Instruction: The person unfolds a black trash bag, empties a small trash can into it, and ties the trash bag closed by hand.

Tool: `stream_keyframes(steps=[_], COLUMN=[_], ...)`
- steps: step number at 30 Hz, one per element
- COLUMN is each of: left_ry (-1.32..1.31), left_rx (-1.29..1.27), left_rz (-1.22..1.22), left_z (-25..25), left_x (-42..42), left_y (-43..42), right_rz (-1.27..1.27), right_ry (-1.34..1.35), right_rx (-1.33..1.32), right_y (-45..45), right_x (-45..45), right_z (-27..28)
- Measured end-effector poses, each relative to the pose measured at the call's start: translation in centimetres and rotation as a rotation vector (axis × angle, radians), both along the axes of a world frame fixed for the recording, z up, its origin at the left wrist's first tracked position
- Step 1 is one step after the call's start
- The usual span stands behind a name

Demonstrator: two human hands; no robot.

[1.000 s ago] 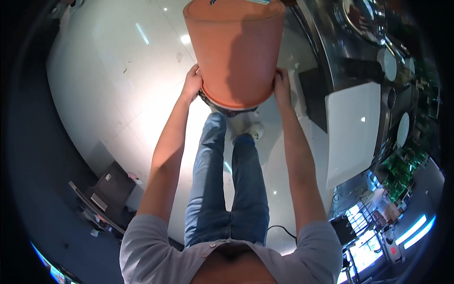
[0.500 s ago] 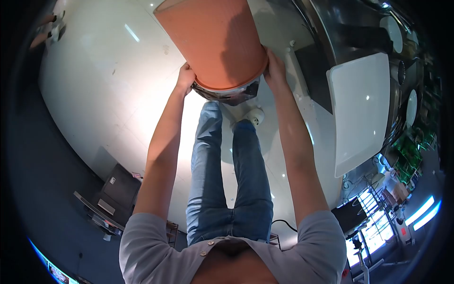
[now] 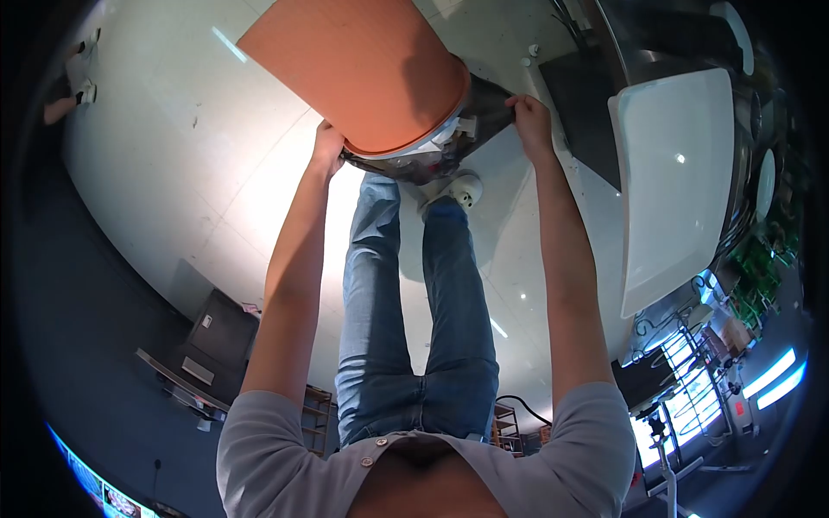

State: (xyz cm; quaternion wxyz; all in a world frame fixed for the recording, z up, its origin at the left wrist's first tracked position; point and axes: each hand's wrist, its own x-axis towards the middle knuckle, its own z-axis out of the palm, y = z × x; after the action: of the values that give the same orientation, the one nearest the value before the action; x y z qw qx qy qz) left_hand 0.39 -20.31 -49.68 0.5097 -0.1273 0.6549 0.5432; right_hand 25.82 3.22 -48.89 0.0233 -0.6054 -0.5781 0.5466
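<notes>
Right hand point(image 3: 533, 123) is pinching a taut corner of the dark bag point(image 3: 490, 116) in the head view, well apart from the left hand point(image 3: 326, 148), which is at the orange bin's point(image 3: 363, 78) lip, can't tell gripping what. Bin's tilted in front of the legs point(image 3: 373, 276). Looks like the bag-spreading step; next move probably needs steady tension.
</notes>
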Motion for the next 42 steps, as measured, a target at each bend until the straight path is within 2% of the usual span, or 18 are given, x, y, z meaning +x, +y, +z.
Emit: stream_keyframes(steps=[4, 6, 9, 13, 15, 18, 23, 25, 28, 29, 32, 34, 36, 38, 42], left_ry=[-0.024, -0.03, -0.017, 0.018, 0.039, 0.035, 0.033, 0.07, 0.161, 0.114, 0.049, 0.008, -0.016, -0.035, -0.2], left_rx=[0.04, 0.063, 0.079, 0.079, 0.094, 0.111, 0.133, 0.155, 0.153, 0.144, 0.161, 0.151, 0.259, 0.224, 0.191], left_rz=[0.024, 0.025, 0.04, 0.055, 0.056, 0.066, 0.07, -0.032, -0.049, -0.117, -0.086, -0.079, -0.049, -0.111, 0.04], left_z=[0.4, 0.9, 1.7, 2.7, 2.7, 2.5, 2.7, 2.5, 3.0, 2.7, 4.1, 2.4, -0.9, -3.0, 0.5], left_x=[-0.5, -0.7, -0.9, -1.6, -2.2, -2.9, -3.5, -3.4, -2.7, -2.8, -2.1, -2.2, -3.4, -4.1, -3.5], left_y=[0.0, 0.3, 0.8, 1.1, 1.2, 1.1, 1.1, 0.1, 0.2, -0.3, 0.1, -1.2, -1.2, -3.0, 0.1], right_rz=[0.124, 0.338, 0.456, 0.573, 0.764, 0.888, 0.731, 0.653, 0.608, 0.57, 0.533, 0.506, 0.539, 0.555, 0.47], right_ry=[-0.14, -0.141, -0.153, -0.096, -0.186, -0.268, -0.151, -0.1, 0.004, 0.024, 0.049, 0.067, 0.097, 0.112, 0.142], right_rx=[0.163, 0.611, 0.716, 0.811, 0.741, 0.607, 0.5, 0.479, 0.511, 0.486, 0.507, 0.441, 0.554, 0.586, 0.595], right_y=[-0.7, -1.0, -0.8, -0.2, 0.0, -0.2, 0.1, -0.3, 1.1, 0.9, 1.2, 0.8, 2.0, 1.4, 1.4], right_x=[-1.3, -1.2, -1.0, -0.8, -0.6, -0.6, -1.3, -1.3, -2.6, -2.6, -2.9, -2.8, -2.8, -2.5, -3.7], right_z=[3.9, 3.4, 2.6, 2.5, 3.7, 5.8, 9.0, 9.3, 8.7, 8.3, 7.7, 7.4, 5.7, 5.5, 6.9])
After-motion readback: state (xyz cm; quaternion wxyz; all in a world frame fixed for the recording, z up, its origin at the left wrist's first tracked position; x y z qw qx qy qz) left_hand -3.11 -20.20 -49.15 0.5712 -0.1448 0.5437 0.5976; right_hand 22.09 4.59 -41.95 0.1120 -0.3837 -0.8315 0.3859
